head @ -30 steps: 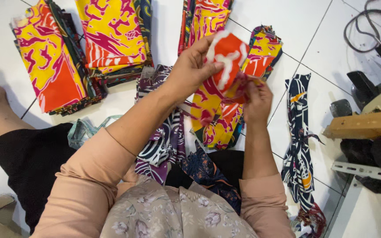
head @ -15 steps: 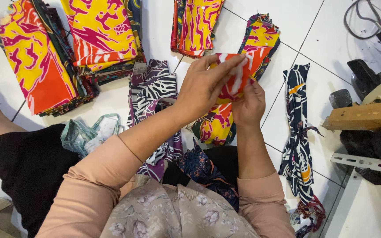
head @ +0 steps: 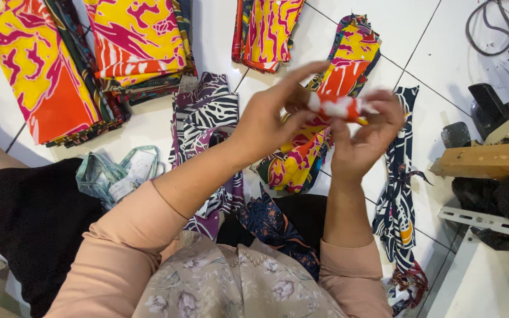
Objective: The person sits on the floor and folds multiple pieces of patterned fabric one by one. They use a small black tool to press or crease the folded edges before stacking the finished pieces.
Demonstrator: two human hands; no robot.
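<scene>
Fabric stacks [head: 83,65] left of hands [head: 319,126]

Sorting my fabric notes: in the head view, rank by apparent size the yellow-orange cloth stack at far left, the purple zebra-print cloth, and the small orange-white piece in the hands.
1. Yellow-orange cloth stack, though the frame crops it.
2. Purple zebra-print cloth, partly hidden by the left forearm.
3. Small orange-white piece, pinched between left hand and right hand; smallest despite being nearer the camera.

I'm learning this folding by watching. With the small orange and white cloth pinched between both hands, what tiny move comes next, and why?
Probably one more tight turn of the orange and white cloth: it sits as a narrow roll between the left hand and right hand, fingertips at each end, above the floor.
</scene>
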